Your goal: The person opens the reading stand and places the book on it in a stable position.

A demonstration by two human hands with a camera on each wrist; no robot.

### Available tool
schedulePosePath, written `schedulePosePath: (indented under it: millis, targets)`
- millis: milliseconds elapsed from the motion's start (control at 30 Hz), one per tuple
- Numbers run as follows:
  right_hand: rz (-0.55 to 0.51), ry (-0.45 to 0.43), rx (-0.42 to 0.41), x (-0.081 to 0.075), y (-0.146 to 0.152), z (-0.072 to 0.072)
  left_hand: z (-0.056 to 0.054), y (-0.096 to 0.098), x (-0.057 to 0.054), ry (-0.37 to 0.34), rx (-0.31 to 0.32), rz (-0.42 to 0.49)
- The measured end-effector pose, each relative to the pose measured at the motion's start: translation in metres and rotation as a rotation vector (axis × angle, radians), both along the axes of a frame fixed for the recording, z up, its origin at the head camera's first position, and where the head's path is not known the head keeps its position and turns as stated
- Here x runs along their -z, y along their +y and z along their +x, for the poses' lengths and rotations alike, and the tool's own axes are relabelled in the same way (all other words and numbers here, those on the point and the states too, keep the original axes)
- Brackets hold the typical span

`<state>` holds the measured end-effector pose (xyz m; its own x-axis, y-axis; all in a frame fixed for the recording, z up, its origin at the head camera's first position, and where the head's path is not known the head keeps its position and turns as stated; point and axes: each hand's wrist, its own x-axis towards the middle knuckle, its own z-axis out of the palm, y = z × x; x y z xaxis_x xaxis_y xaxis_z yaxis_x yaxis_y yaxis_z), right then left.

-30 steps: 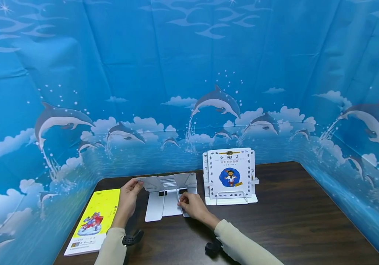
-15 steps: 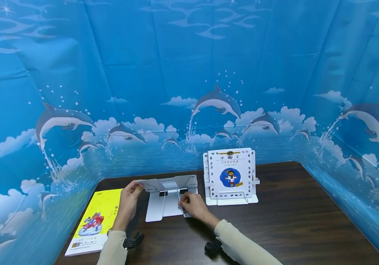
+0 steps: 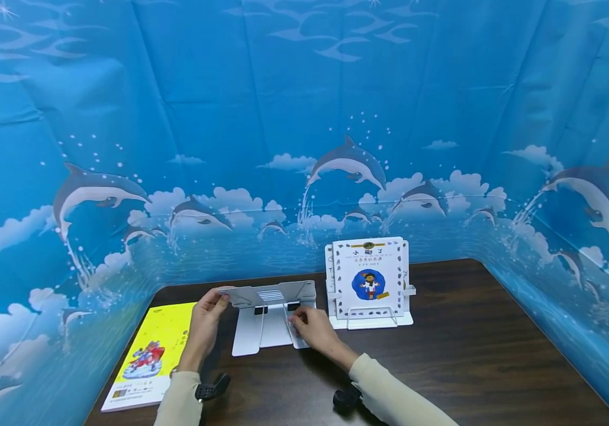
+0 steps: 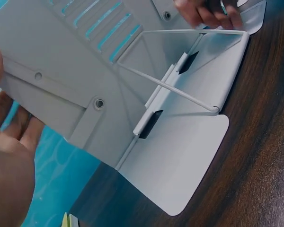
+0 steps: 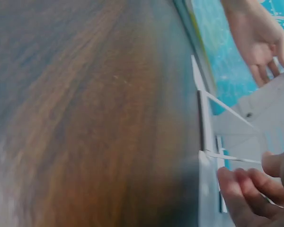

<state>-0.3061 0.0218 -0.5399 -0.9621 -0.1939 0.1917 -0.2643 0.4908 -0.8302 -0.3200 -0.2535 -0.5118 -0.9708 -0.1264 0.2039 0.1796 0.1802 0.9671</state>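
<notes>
A white folding book stand (image 3: pixel 274 334) is unfolded on the table, its slatted back panel tilted up over the base plate. My left hand (image 3: pixel 205 322) holds the panel's upper left edge, thumb on one face and fingers behind, as the left wrist view shows. A bent wire support (image 4: pixel 180 92) runs between the panel and the base. My right hand (image 3: pixel 315 329) is close beside the wire's right leg, fingers bent. In the right wrist view its thumb and fingertips (image 5: pixel 229 176) stand apart near the wire; whether they touch it is hard to tell.
To the right, a second white stand (image 3: pixel 408 318) holds an upright picture book (image 3: pixel 349 266). A yellow and white book (image 3: pixel 168 331) lies flat at the left. Behind the dark wooden table (image 3: pixel 474 343) hangs a blue dolphin-print cloth (image 3: pixel 293 118).
My right hand has shifted slightly right and up, its fingertips coming away from where they pinched the wire leg. The left hand stays at the panel edge, and the panel tips slightly lower.
</notes>
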Motion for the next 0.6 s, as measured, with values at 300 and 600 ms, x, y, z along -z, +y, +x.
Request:
schedulePosePath:
  millis: [300,600]
  targets:
    - [-0.213,0.446,0.277,-0.032,0.030,0.012,0.010,-0.007,0.001,0.032,-0.100,0.071]
    - [-0.147,0.545,0.192,-0.053,0.041,0.005,0.008,-0.003,0.001,0.037,-0.142,0.040]
